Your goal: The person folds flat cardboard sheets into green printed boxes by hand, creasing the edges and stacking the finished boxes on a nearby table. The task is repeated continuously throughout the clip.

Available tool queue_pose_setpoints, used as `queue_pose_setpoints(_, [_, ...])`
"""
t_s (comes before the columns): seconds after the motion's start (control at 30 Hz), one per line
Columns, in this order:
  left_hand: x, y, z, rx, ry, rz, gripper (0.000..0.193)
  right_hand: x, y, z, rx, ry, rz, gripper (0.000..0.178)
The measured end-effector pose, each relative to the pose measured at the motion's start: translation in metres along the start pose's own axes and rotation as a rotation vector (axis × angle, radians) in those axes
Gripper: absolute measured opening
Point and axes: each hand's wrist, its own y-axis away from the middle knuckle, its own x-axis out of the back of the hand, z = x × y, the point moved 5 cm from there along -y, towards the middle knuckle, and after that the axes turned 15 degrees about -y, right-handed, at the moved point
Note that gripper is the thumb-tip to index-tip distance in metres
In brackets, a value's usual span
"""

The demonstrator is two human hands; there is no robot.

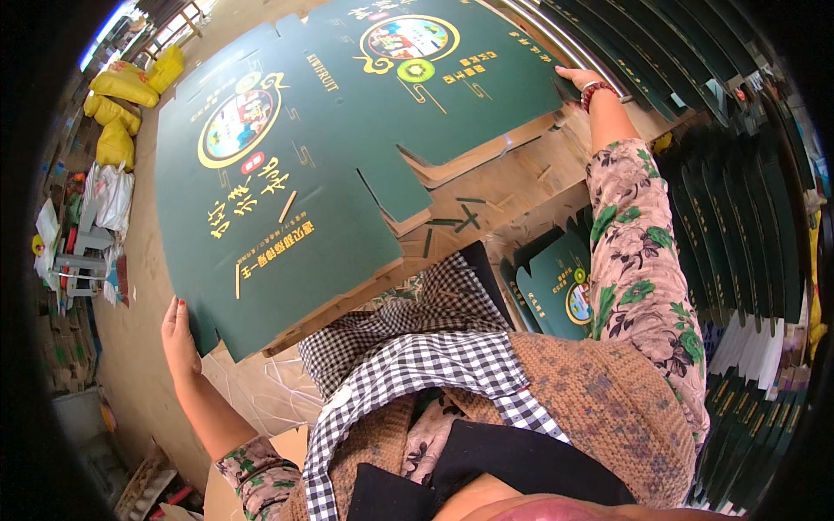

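A large dark green cardboard box sheet (pixel 339 174), printed with gold lettering and round kiwifruit pictures, stretches out in front of me. It is flat, with cut flaps and notches along its near edge. My left hand (pixel 180 343) grips its near-left corner, fingertips along the edge; the thumb is hidden. At the far right, my right hand (pixel 577 80) holds the sheet's right edge, its fingers partly out of sight. Beneath the sheet shows a wooden table (pixel 543 169). Narrow green cardboard scraps (pixel 469 214) lie on that table near the sheet's notch.
Stacked green cardboard sheets (pixel 721 217) stand close along my right. More printed green cardboard (pixel 556 282) sits below the table's edge, near my right forearm. Full yellow bags (pixel 117 108) rest on the floor (pixel 130 347) at the left, with a grey metal device (pixel 84 247) nearby.
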Motion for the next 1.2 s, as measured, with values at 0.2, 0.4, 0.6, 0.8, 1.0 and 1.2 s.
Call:
queue_pose_setpoints(0.2, [-0.014,0.002,0.008,-0.051,-0.015,0.035,0.041,0.012,-0.033,0.013,-0.030,-0.494,-0.095,0.027])
queue_pose_setpoints(0.4, [-0.016,0.000,0.009,-0.123,-0.074,0.137,0.039,0.009,-0.038,0.020,-0.052,-0.773,-0.167,0.018])
queue_pose_setpoints(0.6, [0.016,-0.001,0.016,-0.030,-0.055,0.106,0.039,0.024,0.038,0.086,0.040,-0.654,-0.180,0.015])
queue_pose_setpoints(0.8, [0.031,0.036,0.012,-0.055,-0.088,0.083,0.048,0.055,0.126,0.161,0.128,-0.833,-0.198,0.028])
queue_pose_setpoints(1.0, [0.065,0.033,0.003,0.012,-0.031,-0.121,0.049,0.048,0.167,0.139,0.108,-0.737,-0.309,0.056])
queue_pose_setpoints(1.2, [0.078,-0.014,-0.041,0.061,0.090,-0.015,0.047,0.053,0.089,0.191,-0.100,-1.120,-0.093,0.058])
